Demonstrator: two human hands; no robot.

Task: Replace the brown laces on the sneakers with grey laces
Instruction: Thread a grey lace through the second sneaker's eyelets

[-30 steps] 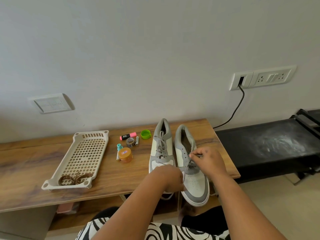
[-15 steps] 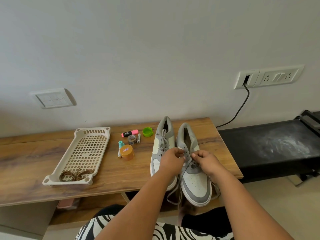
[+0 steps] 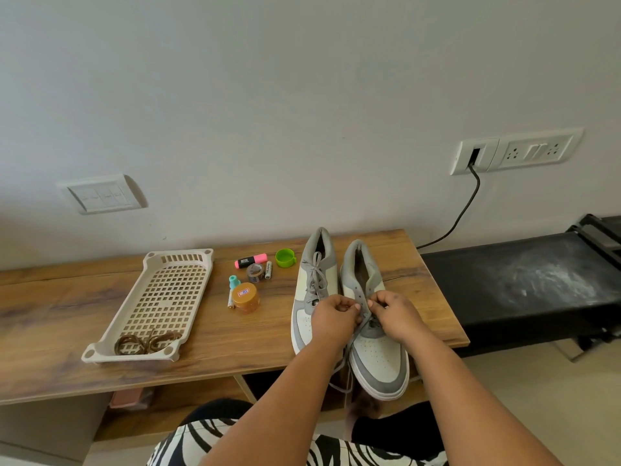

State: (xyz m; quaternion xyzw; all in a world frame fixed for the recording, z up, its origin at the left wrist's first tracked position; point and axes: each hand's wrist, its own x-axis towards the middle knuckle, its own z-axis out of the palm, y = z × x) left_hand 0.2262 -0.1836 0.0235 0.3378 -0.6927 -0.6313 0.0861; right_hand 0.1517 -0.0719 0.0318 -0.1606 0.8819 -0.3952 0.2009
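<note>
Brown laces (image 3: 148, 342) lie discarded in the tray (image 3: 158, 297). Left sneaker (image 3: 314, 287) is fully relaced grey. On the bench (image 3: 50, 314), right sneaker (image 3: 376, 348) remains half-threaded; left hand (image 3: 336, 316) and right hand (image 3: 395, 314) pinch its grey lace (image 3: 349, 348).

Plain pale wall (image 3: 268, 95) with switch plates, a wooden table (image 3: 50, 314) against it, black bench (image 3: 521, 287) beside
</note>
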